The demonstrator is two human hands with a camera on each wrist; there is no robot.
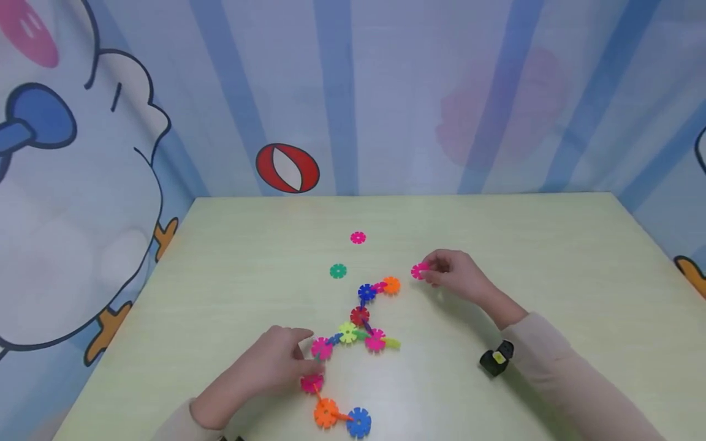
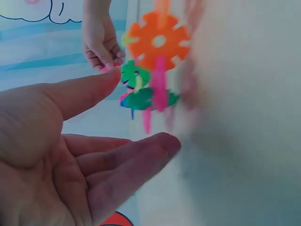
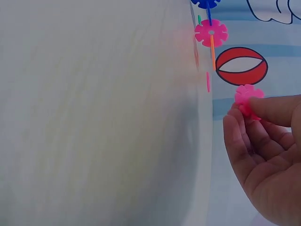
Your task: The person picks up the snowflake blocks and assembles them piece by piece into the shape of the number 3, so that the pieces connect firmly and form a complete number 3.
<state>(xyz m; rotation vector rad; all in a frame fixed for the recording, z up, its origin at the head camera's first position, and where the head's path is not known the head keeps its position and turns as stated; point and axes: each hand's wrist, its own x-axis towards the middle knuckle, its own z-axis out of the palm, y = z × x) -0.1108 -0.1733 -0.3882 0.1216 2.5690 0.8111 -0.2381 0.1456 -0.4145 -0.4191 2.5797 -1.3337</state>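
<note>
My right hand [image 1: 458, 272] pinches a pink snowflake disc [image 1: 417, 271] between thumb and fingers, held over the table to the right of a zigzag chain of joined snowflake discs. In the right wrist view the held disc's notched rim shows past the thumb. At the chain's far end sits an orange disc [image 1: 391, 285]; a blue disc [image 1: 359, 422] ends it nearest me. My left hand [image 1: 270, 361] is at the chain's left bend, thumb and fingers apart beside a pink disc [image 1: 322, 348]. In the left wrist view, a gap shows between thumb and fingers.
A loose pink disc [image 1: 358, 237] and a loose green disc [image 1: 338, 271] lie beyond the chain on the pale table [image 1: 248, 245]. A printed, striped backdrop [image 1: 397, 92] stands along the far edge. The black wrist camera [image 1: 496, 359] hangs below the right sleeve.
</note>
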